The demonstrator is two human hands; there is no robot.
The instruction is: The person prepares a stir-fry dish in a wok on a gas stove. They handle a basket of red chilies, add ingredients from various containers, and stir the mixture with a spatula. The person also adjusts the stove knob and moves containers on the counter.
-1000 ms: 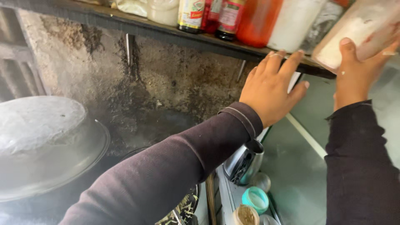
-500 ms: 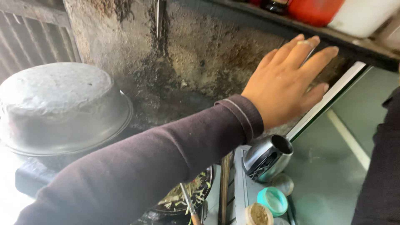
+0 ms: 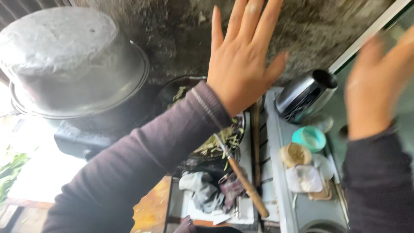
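Observation:
My left hand (image 3: 243, 60) is raised in front of the sooty wall, fingers spread, holding nothing. My right hand (image 3: 374, 88) is blurred at the right, raised and open with nothing in it. Below the left wrist sits a dark pan (image 3: 215, 144) with chopped greens, and a wooden-handled utensil (image 3: 243, 181) rests on its rim. A shiny metal cup (image 3: 306, 92) lies tilted between the two hands.
A large upturned metal pot (image 3: 69, 60) sits at the left on a stove. Several small jars, one with a teal lid (image 3: 308, 138), stand on a grey ledge at the right. Crumpled cloths (image 3: 207, 190) lie below the pan.
The view has dropped from the shelf to the stove. My right hand let go of the white container on the shelf and came down empty. My left hand stayed spread.

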